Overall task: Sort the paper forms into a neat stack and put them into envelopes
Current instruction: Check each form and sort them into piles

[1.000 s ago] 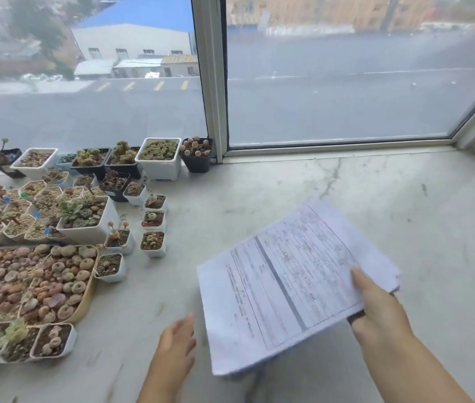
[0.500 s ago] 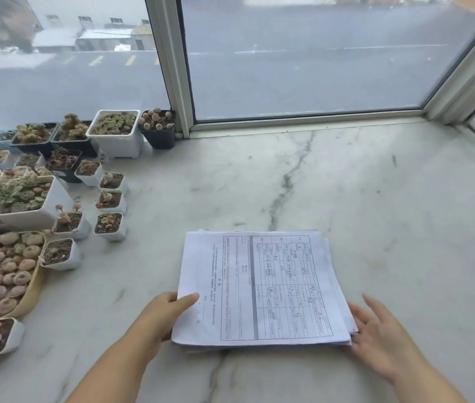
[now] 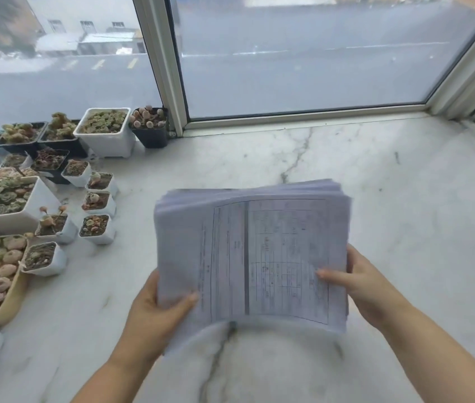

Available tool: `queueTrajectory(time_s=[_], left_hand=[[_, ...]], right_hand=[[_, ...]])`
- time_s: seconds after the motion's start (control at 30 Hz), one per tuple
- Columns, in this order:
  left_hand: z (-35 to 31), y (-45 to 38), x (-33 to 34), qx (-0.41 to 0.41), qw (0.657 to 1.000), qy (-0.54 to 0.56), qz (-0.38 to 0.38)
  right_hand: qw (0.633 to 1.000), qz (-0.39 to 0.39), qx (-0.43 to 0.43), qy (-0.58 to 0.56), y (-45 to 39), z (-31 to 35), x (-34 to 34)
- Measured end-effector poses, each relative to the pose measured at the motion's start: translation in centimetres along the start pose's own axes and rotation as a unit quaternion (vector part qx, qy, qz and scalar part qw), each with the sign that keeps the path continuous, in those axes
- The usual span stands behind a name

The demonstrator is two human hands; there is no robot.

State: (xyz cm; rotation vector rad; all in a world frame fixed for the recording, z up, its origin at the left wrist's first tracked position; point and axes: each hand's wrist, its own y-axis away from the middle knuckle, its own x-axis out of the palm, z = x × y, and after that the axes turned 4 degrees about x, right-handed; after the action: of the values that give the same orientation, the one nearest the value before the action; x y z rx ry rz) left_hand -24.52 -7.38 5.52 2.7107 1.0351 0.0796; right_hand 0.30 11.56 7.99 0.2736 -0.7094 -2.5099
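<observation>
Gripping the stack of paper forms [image 3: 252,257] from both sides, the left hand [image 3: 157,312] and right hand [image 3: 367,286] hold it above the marble table [image 3: 405,199]. Each thumb presses on the printed top sheet, the other fingers curled underneath, out of sight. The sheets look blurred. Small succulent pots [image 3: 96,228] crowd the table's left side, below the window frame [image 3: 169,82].
</observation>
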Motion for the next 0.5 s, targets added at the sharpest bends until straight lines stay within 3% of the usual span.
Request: queueTrajectory(time_s=[0.1, 0.2, 0.27, 0.5], left_hand=[[-3.3, 1.1, -1.2, 0.108, 0.993, -0.044, -0.010], [-4.9, 0.8, -2.7, 0.141, 0.987, -0.077, 0.027], [-4.5, 0.1, -3.5, 0.130, 0.987, -0.076, 0.064], [-2.5, -1.6, -4.7, 0.035, 0.995, 0.015, 0.089]], right_hand=[[0.996, -0.042, -0.080, 0.002, 2.9, 0.7, 0.6], [0.988, -0.064, -0.122, 0.075, 4.5, 0.9, 1.3], [0.987, -0.050, -0.127, 0.085, 4.4, 0.4, 1.6], [0.990, -0.028, -0.138, -0.005, 2.9, -0.6, 3.2]])
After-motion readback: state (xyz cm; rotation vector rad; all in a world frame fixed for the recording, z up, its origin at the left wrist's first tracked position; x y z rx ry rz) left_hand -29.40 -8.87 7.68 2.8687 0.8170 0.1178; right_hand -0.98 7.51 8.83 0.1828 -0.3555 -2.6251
